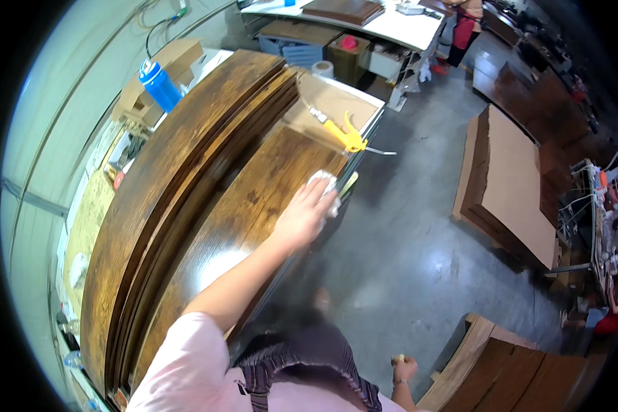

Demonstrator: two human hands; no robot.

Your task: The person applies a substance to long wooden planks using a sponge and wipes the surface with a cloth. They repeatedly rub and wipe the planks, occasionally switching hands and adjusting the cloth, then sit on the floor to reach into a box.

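Note:
My left hand [303,211] presses a crumpled white cloth [328,187] against the right edge of a brown wood-grain board [254,196], fingers closed over the cloth. Beyond that hand, at the board's far end, lies a yellow air blow gun [347,136] with a thin metal nozzle sticking out past the edge. My right hand [405,369] hangs low on the right, away from the board, its fingers curled. A small pale bit shows at those fingers, too small to name. Left of the board stands a stack of long dark wood-grain boards [178,158].
A blue bottle [160,86] and an opened cardboard box [182,56] stand behind the stack. Across the grey floor [391,240] rests a pile of panels topped with cardboard [511,178]. More brown boards [522,374] lie at lower right. Another person [465,27] stands far back.

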